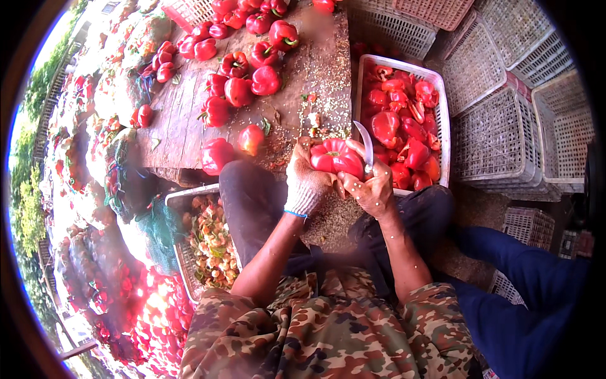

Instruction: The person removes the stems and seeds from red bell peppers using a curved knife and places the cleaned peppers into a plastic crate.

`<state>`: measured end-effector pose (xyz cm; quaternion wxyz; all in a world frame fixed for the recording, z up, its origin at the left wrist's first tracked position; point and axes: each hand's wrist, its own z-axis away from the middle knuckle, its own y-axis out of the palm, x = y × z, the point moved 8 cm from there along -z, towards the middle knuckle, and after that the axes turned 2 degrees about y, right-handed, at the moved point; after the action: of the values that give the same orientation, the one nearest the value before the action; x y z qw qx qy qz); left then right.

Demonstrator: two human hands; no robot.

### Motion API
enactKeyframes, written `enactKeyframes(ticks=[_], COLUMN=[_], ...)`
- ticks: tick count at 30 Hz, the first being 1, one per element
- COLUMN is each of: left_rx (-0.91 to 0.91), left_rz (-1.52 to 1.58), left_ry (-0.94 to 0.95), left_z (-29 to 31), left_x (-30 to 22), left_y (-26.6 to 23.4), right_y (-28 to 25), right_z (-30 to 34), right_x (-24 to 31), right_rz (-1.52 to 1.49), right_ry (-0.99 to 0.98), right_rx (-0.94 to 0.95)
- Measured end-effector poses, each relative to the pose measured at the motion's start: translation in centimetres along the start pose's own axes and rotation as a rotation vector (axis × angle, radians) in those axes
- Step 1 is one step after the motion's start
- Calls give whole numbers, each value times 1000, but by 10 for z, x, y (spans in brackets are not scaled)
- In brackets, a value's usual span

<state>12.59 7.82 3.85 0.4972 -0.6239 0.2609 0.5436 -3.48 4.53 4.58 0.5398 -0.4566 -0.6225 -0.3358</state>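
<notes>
Between my two hands, just over the near edge of the wooden table (303, 63), is a red bell pepper (333, 156). My left hand (308, 180), in a pale knitted glove with bare fingertips showing, grips the pepper from its left side. My right hand (374, 188) is bare and flecked with seeds. It closes round a knife whose curved blade (364, 142) points up and away beside the pepper; the handle is mostly hidden by the fingers. Fingers of the right hand also touch the pepper's right side.
Whole red peppers (238, 91) lie on the table, with scattered seeds. A white crate (447, 126) of opened peppers stands at the right. Left of my knees, another crate (183, 252) holds cores. Stacked crates (495, 136), mesh sacks (120, 170) and another person's blue-trousered legs (517, 265) surround me.
</notes>
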Motion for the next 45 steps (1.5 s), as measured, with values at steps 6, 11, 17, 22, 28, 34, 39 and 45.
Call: enactKeyframes(ticks=[6, 11, 17, 22, 28, 34, 39, 45], left_rx=[217, 235, 396, 363, 420, 265, 103, 276], left_rz=[651, 1014, 1019, 1213, 820, 278, -393, -826], left_ry=[-7, -217, -311, -518, -418, 76, 463, 674], left_z=[-22, -20, -22, -18, -31, -60, -100, -94], left_x=[60, 80, 61, 49, 75, 31, -29, -16], left_y=[27, 31, 39, 58, 78, 68, 43, 169], right_y=[-8, -8, -15, -38, -54, -100, -164, -186], right_z=[-4, -6, -2, 7, 7, 17, 21, 13], right_x=[3, -8, -48, -90, -109, -148, -94, -88], right_rz=[-106, -234, -461, -808, -931, -980, -985, -948], right_ry=[131, 197, 347, 482, 467, 452, 343, 266], right_rx=[130, 172, 66, 11, -42, -228, -332, -420])
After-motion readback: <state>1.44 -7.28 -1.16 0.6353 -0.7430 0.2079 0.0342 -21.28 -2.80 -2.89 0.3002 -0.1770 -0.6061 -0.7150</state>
